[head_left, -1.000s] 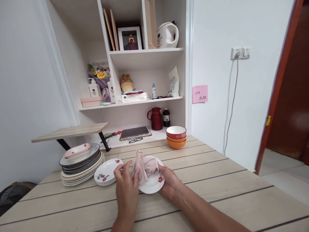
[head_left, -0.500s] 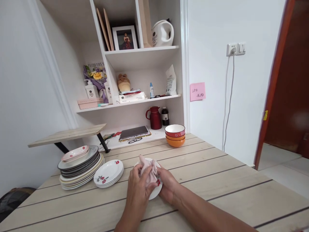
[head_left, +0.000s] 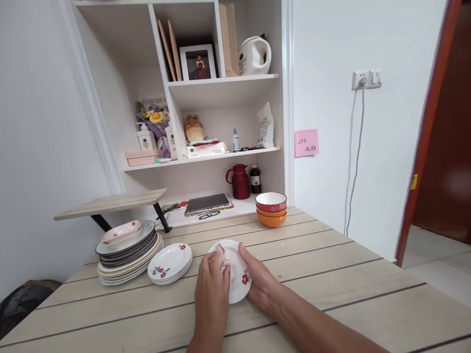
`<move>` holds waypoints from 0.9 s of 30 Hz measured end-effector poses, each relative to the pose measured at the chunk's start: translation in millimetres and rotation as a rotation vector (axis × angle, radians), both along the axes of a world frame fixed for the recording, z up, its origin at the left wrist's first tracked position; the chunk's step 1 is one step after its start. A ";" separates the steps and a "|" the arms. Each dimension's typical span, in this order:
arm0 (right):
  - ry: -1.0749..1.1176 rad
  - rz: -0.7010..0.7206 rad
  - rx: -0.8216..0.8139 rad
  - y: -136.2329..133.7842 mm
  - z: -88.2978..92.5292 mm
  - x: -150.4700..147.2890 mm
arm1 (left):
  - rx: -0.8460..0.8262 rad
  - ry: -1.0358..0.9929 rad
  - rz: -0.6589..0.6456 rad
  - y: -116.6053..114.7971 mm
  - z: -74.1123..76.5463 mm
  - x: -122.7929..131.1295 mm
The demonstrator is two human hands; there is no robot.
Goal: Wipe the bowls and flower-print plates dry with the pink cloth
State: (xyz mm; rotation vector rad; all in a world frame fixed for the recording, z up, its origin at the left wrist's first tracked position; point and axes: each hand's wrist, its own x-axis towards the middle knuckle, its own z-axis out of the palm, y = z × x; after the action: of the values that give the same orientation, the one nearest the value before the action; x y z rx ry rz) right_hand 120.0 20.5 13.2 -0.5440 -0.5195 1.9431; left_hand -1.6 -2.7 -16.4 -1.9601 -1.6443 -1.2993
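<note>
A small white plate (head_left: 238, 289) with red flowers is held tilted above the table, in front of me. My right hand (head_left: 259, 277) grips its right edge, thumb on the rim and fingers behind it. My left hand (head_left: 211, 289) is closed on a pale pink cloth (head_left: 226, 264), which it presses against the left part of the plate's face. To the left lies a short stack of matching flowered plates (head_left: 170, 262). Part of the plate's left side is hidden by the left hand and the cloth.
A tall stack of mixed plates (head_left: 128, 262), topped by pink-dotted dishes (head_left: 121, 233), stands at the left near a small raised shelf (head_left: 110, 203). Stacked orange and red bowls (head_left: 271, 215) sit at the back right. Behind are a red jug (head_left: 240, 182) and a laptop (head_left: 207, 203).
The right thumb has moved onto the plate's rim, and the left hand with the cloth has shifted toward the plate's left side, uncovering more of its face. The view has shifted slightly.
</note>
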 end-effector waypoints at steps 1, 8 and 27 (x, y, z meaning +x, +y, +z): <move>-0.010 -0.008 0.005 -3.5 1.1 -1.8 | 0.012 -0.022 -0.009 0.9 -0.9 -0.4; 0.048 0.036 -0.018 -10.3 -0.9 -10.7 | -0.021 0.028 -0.291 -1.2 -2.6 5.8; 0.005 0.003 -0.006 7.0 8.8 12.1 | 0.139 0.341 0.024 -7.5 2.4 6.3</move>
State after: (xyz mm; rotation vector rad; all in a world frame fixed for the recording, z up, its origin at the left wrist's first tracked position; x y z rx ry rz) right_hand 132.1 27.5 22.0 -0.5420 -0.5122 1.9491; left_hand 4.7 -10.1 -14.0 -1.9431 -1.3717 -0.9756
